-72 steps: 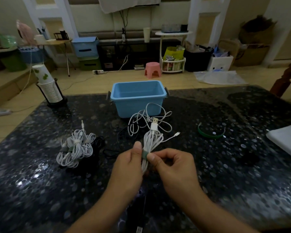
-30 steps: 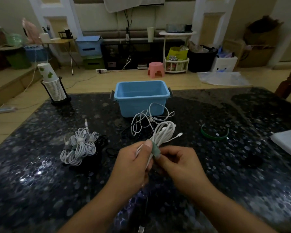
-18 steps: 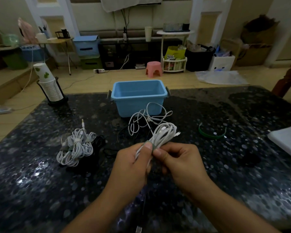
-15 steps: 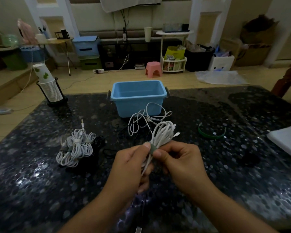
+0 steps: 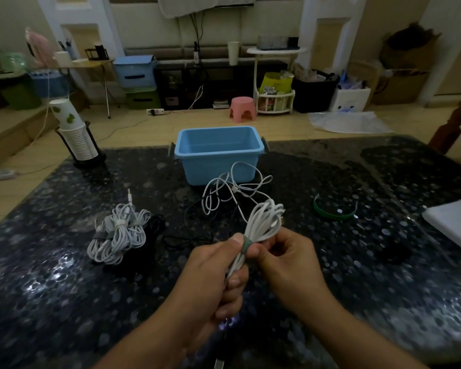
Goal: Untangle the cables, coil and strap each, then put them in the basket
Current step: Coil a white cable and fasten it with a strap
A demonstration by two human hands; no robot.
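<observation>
Both hands grip the coil [image 5: 261, 230] at its strap [image 5: 246, 245]: left hand [image 5: 213, 272] below; right hand [image 5: 285, 258] beside; basket [image 5: 218, 166] beyond.

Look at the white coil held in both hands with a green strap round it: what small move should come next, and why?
Probably press the strap's loose end down to close it. Both the left hand and the right hand pinch the white coil at the strap, so strapping seems unfinished. The blue basket beyond looks empty, and the coil would go there afterwards.
</observation>
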